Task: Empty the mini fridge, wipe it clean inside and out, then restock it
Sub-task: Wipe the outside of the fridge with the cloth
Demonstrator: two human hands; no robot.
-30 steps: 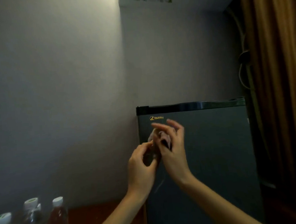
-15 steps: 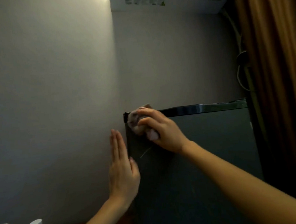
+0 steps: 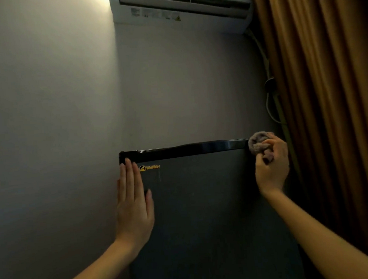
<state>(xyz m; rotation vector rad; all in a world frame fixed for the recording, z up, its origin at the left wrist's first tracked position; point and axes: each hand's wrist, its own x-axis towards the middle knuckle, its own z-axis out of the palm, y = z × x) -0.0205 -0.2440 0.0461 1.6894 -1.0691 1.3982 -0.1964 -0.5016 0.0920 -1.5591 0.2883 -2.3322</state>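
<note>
Fingers of our right hand [image 3: 271,170] clenching the cloth [image 3: 257,142], we've wiped across to the mini fridge's [image 3: 205,213] top-right corner; left hand [image 3: 134,211] braces flat.

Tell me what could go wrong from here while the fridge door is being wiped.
1. The right hand holds the bunched cloth at the top right corner of the fridge door, close to the cable and curtain; a wider stroke might snag them.
2. The left hand lies flat on the door beside the logo and may leave fingerprints.
3. The room is dim and the door dark, so smears could go unnoticed.
</note>
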